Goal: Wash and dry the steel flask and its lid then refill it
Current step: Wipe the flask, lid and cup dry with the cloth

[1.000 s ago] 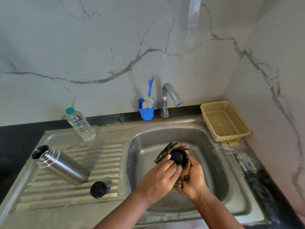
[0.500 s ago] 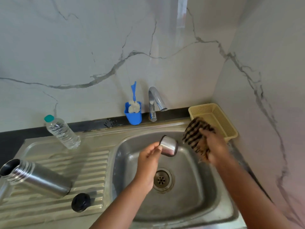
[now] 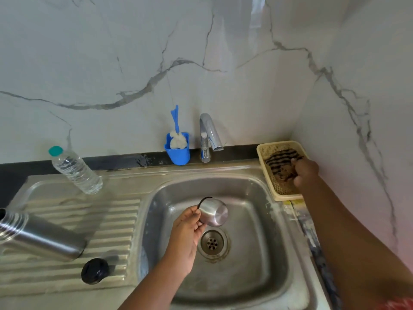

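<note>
our left hand (image 3: 186, 229) is pinching the steel cup lid (image 3: 213, 212) by its dark rim, thumb and fingertips curled round the edge, and holding it tilted in the air above the sink basin (image 3: 252, 253), just up from the round perforated drain (image 3: 211, 242). the lid is a short, smooth, brushed-metal cup with a flat shiny base turned toward the lower right. our right hand (image 3: 305, 173) is reaching into the shallow yellow mesh basket (image 3: 261, 151) at the sink's right rear corner, with its fingers bent down onto a crumpled striped cloth (image 3: 281, 161) of brown and black; we cannot tell whether those fingers are gripping the cloth or only pressing on it. the steel flask (image 3: 42, 239) is lying on its side on the ribbed steel drainboard (image 3: 107, 224) at the left, a plain matte cylinder with a threaded neck running off the frame's left edge. a round black stopper (image 3: 95, 270) is resting on the ribs just in front of the flask's base. a clear, ridged plastic water bottle (image 3: 74, 170) with a teal cap is standing at the drainboard's rear, looking tilted in this wide-angle view. behind the basin a curved chrome tap (image 3: 210, 136) is rising beside a blue plastic holder (image 3: 177, 151), which is carrying a white-bristled brush (image 3: 177, 139) with a blue handle. the wall (image 3: 134, 63) is glossy white marble with grey veins.
</note>
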Tool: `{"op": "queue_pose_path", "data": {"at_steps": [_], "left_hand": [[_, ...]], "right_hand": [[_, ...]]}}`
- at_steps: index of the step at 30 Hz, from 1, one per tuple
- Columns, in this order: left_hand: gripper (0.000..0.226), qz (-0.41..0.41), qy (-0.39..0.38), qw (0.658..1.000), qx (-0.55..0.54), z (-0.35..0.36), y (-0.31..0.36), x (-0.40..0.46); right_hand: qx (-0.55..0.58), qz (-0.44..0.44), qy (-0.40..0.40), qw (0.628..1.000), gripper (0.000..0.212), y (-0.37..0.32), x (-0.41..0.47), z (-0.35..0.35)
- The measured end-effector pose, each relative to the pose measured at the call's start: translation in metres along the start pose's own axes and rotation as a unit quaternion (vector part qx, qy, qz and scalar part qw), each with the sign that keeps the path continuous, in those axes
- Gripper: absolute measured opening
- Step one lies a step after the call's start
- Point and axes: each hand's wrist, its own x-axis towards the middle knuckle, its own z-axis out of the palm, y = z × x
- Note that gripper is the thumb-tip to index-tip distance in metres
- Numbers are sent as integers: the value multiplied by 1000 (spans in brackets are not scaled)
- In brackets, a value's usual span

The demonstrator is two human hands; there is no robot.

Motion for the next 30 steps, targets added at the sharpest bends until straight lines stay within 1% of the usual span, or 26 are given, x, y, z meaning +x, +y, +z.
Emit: {"op": "queue_pose_path", "data": {"at_steps": [2, 4, 6, 8, 9, 12, 13, 14, 15, 16, 17, 18, 19, 20, 21, 22, 23, 25, 27, 28, 30], "left_hand": [[23, 3, -1, 1000, 5, -2, 1, 0], [23, 5, 0, 1000, 9, -5, 1, 1], [23, 7, 4, 1000, 11, -7, 1, 0], [23, 8, 8, 1000, 11, -9, 1, -1], [23, 8, 8, 1000, 12, -11, 1, -1], [21, 10, 8, 1000, 11, -15, 3, -4], [21, 11, 10, 1000, 13, -17, 4, -5], [21, 14, 12, 1000, 20, -19, 4, -6], [20, 21, 15, 999, 31, -23, 5, -7], [20, 28, 18, 999, 42, -27, 6, -8], [20, 34, 21, 998, 51, -31, 8, -9], [20, 39, 24, 997, 55, -37, 10, -10], [20, 47, 27, 996, 64, -45, 12, -11], [19, 60, 36, 994, 82, -53, 14, -12], [20, 72, 50, 991, 105, -62, 16, -13], [22, 86, 61, 987, 122, -70, 18, -13], [26, 102, 72, 984, 126, -79, 21, -14], [31, 132, 88, 979, 128, -97, 29, -16], [26, 155, 94, 970, 162, -112, 35, -18], [24, 168, 101, 963, 183, -121, 37, -17], [27, 209, 125, 942, 230, -137, 39, -15]], "right_hand": [[-81, -18, 39, 996, 60, 18, 29, -3], [-187, -48, 57, 980, 62, 24, 26, -3], [-329, -78, 66, 939, 65, 15, -14, 0], [-424, -126, 79, 893, 66, 10, -35, 2], [-448, -163, 86, 875, 65, 6, -44, 5], [-479, -335, 108, 804, 64, 0, -74, 22], [-462, -379, 78, 798, 61, -2, -91, 31], [-421, -399, 1, 814, 56, -4, -112, 40], [-374, -387, -107, 836, 51, -3, -137, 50], [-342, -349, -233, 841, 51, -2, -164, 58], [-342, -297, -354, 818, 54, 3, -193, 64], [-377, -257, -451, 767, 61, 9, -220, 71], [-421, -253, -512, 705, 70, 19, -239, 78], [-455, -285, -539, 649, 78, 33, -252, 87], [-480, -328, -540, 609, 82, 47, -262, 96], [-496, -364, -526, 587, 82, 60, -269, 106], [-510, -385, -509, 577, 79, 71, -275, 116], [-533, -398, -489, 564, 65, 89, -282, 135], [-544, -404, -492, 546, 50, 102, -289, 150], [-536, -410, -495, 547, 44, 108, -294, 159], [-507, -423, -490, 569, 37, 121, -304, 178]]}}
